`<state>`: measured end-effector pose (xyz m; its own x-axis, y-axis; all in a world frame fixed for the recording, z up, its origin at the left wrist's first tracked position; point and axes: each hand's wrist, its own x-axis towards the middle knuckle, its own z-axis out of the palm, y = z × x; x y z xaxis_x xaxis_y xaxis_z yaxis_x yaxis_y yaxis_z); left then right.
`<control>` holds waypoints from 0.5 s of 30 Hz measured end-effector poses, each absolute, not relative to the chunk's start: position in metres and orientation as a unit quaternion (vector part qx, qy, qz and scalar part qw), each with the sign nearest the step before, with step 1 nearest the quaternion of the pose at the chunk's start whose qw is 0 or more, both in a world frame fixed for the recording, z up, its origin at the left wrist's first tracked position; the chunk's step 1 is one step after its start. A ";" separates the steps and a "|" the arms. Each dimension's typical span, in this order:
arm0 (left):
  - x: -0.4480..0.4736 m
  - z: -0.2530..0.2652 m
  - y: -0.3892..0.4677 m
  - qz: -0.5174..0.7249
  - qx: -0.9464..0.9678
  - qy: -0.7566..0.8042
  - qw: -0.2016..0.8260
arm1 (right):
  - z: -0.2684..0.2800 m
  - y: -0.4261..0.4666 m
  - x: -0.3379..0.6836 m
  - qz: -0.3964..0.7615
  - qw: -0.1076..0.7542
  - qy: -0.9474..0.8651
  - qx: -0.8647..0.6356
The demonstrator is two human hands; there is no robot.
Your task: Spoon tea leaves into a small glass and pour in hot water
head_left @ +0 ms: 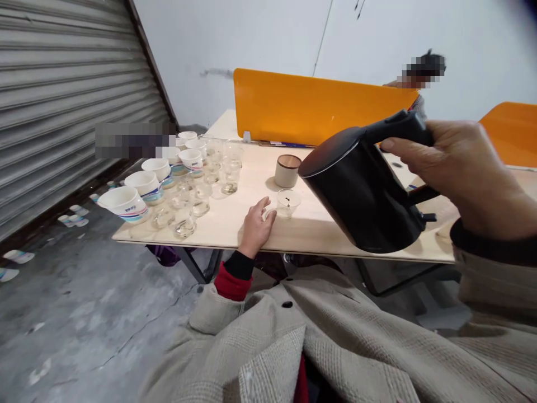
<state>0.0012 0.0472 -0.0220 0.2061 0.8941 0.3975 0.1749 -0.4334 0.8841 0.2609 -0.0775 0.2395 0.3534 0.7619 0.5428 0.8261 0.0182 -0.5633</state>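
Note:
My right hand (474, 168) is wrapped round the handle of a black electric kettle (356, 190), which tilts with its spout end toward the left, above the table. Left of the kettle stands a small clear cup (288, 202) with a few dark bits inside. Beside that cup my left hand (257, 224) rests at the table's edge, fingers stretched out and holding nothing. Behind the clear cup is a cream canister (287, 172) with a brown top. Whether any water leaves the kettle cannot be made out.
Rows of paper cups (126, 204) and clear cups (201, 201) fill the left of the wooden table (235, 224). An orange divider (310, 109) stands at the back, with another person behind it. More paper cups (73, 220) lie on the floor by the shutter (71, 84).

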 end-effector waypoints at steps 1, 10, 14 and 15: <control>0.001 -0.022 0.047 0.496 0.686 0.389 0.363 | 0.241 -0.074 0.260 -0.050 0.412 -0.570 -0.709; 0.003 -0.022 0.045 0.503 0.684 0.386 0.362 | 0.255 -0.048 0.238 -0.099 0.193 -0.612 -0.761; 0.003 -0.023 0.045 0.506 0.684 0.385 0.358 | 0.256 -0.042 0.228 -0.091 0.155 -0.637 -0.750; 0.003 -0.023 0.045 0.506 0.684 0.384 0.358 | 0.256 -0.041 0.227 -0.094 0.145 -0.635 -0.753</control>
